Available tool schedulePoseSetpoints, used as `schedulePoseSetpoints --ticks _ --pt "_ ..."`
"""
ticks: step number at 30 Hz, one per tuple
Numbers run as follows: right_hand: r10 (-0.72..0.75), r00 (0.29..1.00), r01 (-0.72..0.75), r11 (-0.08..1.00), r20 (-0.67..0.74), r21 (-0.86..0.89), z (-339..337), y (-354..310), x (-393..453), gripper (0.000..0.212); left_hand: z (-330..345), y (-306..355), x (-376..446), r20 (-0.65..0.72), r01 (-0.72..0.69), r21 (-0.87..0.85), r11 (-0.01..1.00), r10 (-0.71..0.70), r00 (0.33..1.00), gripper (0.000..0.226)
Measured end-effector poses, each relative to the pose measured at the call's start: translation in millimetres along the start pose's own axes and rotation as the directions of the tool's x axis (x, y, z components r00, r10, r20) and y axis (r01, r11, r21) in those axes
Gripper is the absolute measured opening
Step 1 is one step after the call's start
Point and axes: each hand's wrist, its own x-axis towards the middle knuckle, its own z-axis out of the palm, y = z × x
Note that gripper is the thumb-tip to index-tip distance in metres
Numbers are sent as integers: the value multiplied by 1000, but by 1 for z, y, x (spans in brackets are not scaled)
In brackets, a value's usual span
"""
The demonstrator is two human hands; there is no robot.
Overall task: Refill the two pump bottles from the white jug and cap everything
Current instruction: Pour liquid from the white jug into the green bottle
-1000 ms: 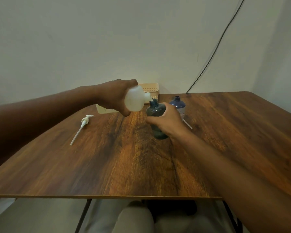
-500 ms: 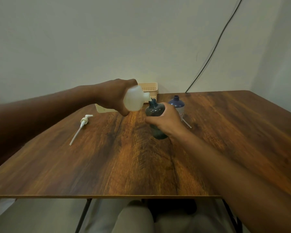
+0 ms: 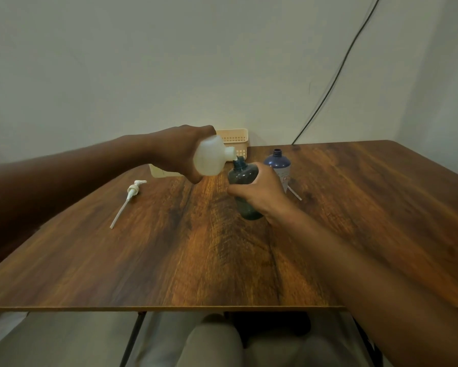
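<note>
My left hand (image 3: 181,152) holds the white jug (image 3: 212,157) tipped on its side, its spout right at the open neck of a dark teal bottle (image 3: 242,173). My right hand (image 3: 259,192) is wrapped around that bottle, which stands on the wooden table (image 3: 196,260). Just behind and to the right stands a blue bottle (image 3: 277,161) with a label, uncapped. One white pump head (image 3: 132,197) with its long tube lies on the table to the left. The tube of another pump (image 3: 294,193) pokes out from behind my right hand.
A beige slotted basket (image 3: 235,140) stands at the table's back edge against the wall. A pale yellow object (image 3: 161,172) lies behind my left hand, mostly hidden. A black cable (image 3: 336,75) runs down the wall at the right. My knees show below the table's front edge.
Both hands and the bottles have stayed almost in place; the jug remains tipped at the teal bottle's neck.
</note>
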Motion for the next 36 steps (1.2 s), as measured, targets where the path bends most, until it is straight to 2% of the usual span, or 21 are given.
schedulePoseSetpoints --ticks 28,36 --pt "15 1000 -15 1000 1 4 4 5 1 71 0 -3 0 16 -8 14 1000 7 1000 93" --pt "1 1000 -1 1000 -5 13 6 2 -3 62 0 -6 1 20 -6 21 1000 6 1000 95"
